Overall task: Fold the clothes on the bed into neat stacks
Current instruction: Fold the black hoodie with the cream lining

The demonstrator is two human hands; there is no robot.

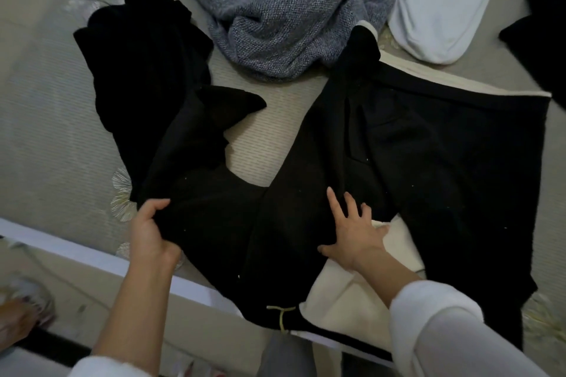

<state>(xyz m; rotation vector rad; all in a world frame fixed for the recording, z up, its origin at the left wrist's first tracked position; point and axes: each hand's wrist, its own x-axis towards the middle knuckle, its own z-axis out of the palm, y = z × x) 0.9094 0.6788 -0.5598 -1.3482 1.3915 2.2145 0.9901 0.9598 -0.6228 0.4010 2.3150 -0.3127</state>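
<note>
A black garment with a cream lining lies spread across the near side of the bed. One part of it bends off toward the upper left. My left hand grips the black cloth at its left edge, thumb on top. Fingers spread, my right hand presses flat on the middle of the garment, beside the exposed cream lining. A small yellow loop shows at the garment's near edge.
A grey knitted sweater lies bunched at the back. A white garment sits at the back right, and more black cloth at the far right edge. The bed's near edge runs diagonally, with floor below left.
</note>
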